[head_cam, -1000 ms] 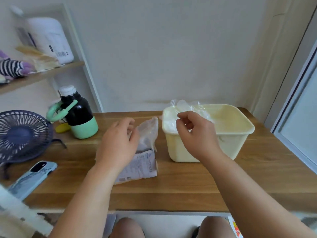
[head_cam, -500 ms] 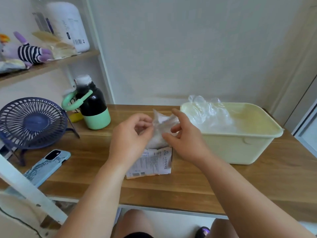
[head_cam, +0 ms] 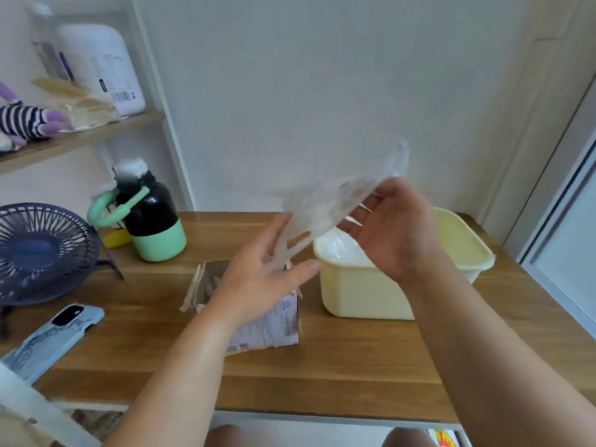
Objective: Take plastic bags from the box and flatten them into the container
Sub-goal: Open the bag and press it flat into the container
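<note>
Now the bag (head_cam: pixel 335 201) is clear of the box (head_cam: pixel 277 321), lifted from its mouth and stretched between both hands over the container's (head_cam: pixel 364 295) near-left corner; left hand (head_cam: pixel 258 279) pinches loosely, fingers spread, right hand (head_cam: pixel 393 233) grips its upper end; flattening comes next.

Thin translucent plastic bag (head_cam: pixel 335 201); matt cardboard box (head_cam: pixel 267 321); smooth cream plastic container (head_cam: pixel 364 295); grained wood table (head_cam: pixel 338 375).

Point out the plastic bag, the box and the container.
plastic bag (head_cam: pixel 335 201), head view, middle of the clear sheet between the hands.
box (head_cam: pixel 277 327), head view, printed front face.
container (head_cam: pixel 361 291), head view, pale yellow front wall.
</note>
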Demonstrator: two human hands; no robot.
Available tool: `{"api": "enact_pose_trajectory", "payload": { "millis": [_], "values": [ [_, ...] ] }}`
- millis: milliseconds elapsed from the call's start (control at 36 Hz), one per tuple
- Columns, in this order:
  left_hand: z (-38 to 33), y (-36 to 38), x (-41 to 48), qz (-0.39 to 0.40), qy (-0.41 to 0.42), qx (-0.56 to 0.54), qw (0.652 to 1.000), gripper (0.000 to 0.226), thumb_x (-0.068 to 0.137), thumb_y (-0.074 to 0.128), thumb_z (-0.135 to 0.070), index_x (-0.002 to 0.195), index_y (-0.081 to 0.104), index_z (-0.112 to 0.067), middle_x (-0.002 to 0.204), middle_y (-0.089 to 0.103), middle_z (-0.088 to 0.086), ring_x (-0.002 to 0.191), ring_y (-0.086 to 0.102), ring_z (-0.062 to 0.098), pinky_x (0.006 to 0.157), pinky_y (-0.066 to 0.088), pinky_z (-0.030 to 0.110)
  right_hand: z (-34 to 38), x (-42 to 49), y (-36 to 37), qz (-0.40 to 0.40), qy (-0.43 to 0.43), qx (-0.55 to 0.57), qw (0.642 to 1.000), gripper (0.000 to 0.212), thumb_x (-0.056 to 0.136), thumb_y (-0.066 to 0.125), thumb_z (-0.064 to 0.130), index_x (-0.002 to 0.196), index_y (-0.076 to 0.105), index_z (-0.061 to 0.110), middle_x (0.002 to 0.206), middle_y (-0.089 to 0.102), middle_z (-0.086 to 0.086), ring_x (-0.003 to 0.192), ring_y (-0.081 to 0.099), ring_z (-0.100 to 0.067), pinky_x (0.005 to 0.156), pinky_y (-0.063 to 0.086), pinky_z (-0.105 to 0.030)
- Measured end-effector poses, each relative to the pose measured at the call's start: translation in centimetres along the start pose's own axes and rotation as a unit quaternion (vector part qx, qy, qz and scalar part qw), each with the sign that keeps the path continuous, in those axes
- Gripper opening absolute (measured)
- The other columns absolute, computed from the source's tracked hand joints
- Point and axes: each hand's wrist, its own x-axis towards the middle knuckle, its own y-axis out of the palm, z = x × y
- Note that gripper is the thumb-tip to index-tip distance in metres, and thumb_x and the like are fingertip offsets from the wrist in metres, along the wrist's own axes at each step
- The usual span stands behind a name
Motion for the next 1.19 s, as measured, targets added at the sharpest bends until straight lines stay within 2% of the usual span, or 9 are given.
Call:
{"api": "enact_pose_trajectory", "payload": {
  "millis": [111,250,333,500,611,806,917,1056,1195],
  "values": [
    [-1.3,0.7,0.9,-0.035,0.059,-0.081,0.994,0.04,0.078,0.068,-0.053,0.115,0.054,-0.047,0.115,0.064,-0.027,0.109,0.059,-0.006,0.084,0.047,0.012,0.9,-0.7,-1.5,0.088,0.053,-0.001,0.995,0.054,0.046,0.075,0.039,0.089,0.062,0.009,0.095,0.063,-0.01,0.088,0.06,-0.03,0.077,0.052,-0.041],
    [-0.8,1.7,2.7,-0.119,0.092,-0.077,0.986,0.044,0.085,0.062,0.011,0.104,0.066,-0.029,0.1,0.068,-0.024,0.094,0.062,-0.01,0.072,0.046,0.007,3.1,-1.7,-3.6,0.084,0.109,-0.011,0.99,0.078,0.041,0.077,0.07,0.094,0.07,0.014,0.109,0.063,-0.013,0.102,0.059,-0.037,0.095,0.044,-0.056],
    [-1.6,1.9,3.7,-0.108,0.102,-0.057,0.987,0.037,0.089,0.063,0.0,0.095,0.067,-0.036,0.092,0.067,-0.034,0.096,0.059,-0.015,0.078,0.042,0.003,4.9,-2.3,-5.0,0.046,0.125,-0.002,0.991,0.088,0.032,0.079,0.073,0.097,0.068,0.015,0.109,0.064,-0.015,0.091,0.063,-0.036,0.097,0.04,-0.062],
    [-2.4,3.3,5.7,-0.058,0.052,-0.059,0.995,0.017,0.091,0.065,-0.019,0.09,0.07,-0.035,0.095,0.073,-0.016,0.088,0.068,0.003,0.077,0.054,0.022,6.6,-2.6,-5.5,-0.072,0.145,-0.214,0.963,0.047,0.066,0.084,0.022,0.107,0.06,0.021,0.1,0.061,-0.011,0.078,0.06,-0.023,0.074,0.057,-0.041],
    [-1.7,4.6,7.1,-0.103,0.042,-0.011,0.994,0.02,0.093,0.064,-0.019,0.088,0.069,-0.038,0.086,0.071,-0.014,0.076,0.068,0.014,0.074,0.053,0.028,6.6,-2.4,-6.1,-0.141,0.121,-0.259,0.948,0.062,0.083,0.063,-0.009,0.132,0.042,0.02,0.077,0.059,-0.01,0.06,0.056,-0.017,0.069,0.057,-0.036],
    [-1.2,5.4,8.9,-0.18,0.046,0.074,0.98,0.022,0.095,0.056,-0.008,0.108,0.073,-0.012,0.098,0.065,-0.006,0.085,0.059,0.01,0.068,0.043,0.011,6.9,-1.5,-7.5,-0.13,0.229,-0.336,0.905,0.096,0.071,0.07,-0.015,0.147,0.027,0.026,0.123,0.05,-0.024,0.076,0.061,-0.029,0.073,0.058,-0.047],
    [-1.0,5.5,9.4,-0.17,0.026,0.081,0.982,0.022,0.095,0.057,-0.011,0.108,0.073,-0.014,0.1,0.067,-0.005,0.092,0.061,0.013,0.075,0.043,0.012,5.8,0.3,-8.7,-0.21,0.171,-0.416,0.868,0.073,0.077,0.055,-0.014,0.14,0.037,0.018,0.108,0.059,-0.019,0.059,0.064,-0.021,0.075,0.058,-0.041],
    [-0.9,4.7,9.3,-0.059,-0.017,0.063,0.996,0.035,0.094,0.052,-0.006,0.121,0.067,-0.021,0.111,0.063,-0.015,0.112,0.059,0.004,0.097,0.044,0.022,6.2,2.9,-11.0,-0.25,0.077,-0.519,0.814,0.052,0.086,0.05,-0.002,0.133,0.042,0.017,0.102,0.062,-0.011,0.074,0.061,-0.022,0.072,0.056,-0.037],
    [-1.5,3.5,9.4,-0.051,-0.029,-0.008,0.998,0.052,0.088,0.051,-0.004,0.127,0.057,-0.038,0.126,0.054,-0.019,0.1,0.049,-0.022,0.078,0.035,0.005,6.2,4.2,-12.1,-0.181,0.046,-0.675,0.713,0.061,0.085,0.044,-0.004,0.14,0.033,0.022,0.102,0.058,0.0,0.087,0.054,-0.021,0.056,0.041,-0.024]
  ]
}}
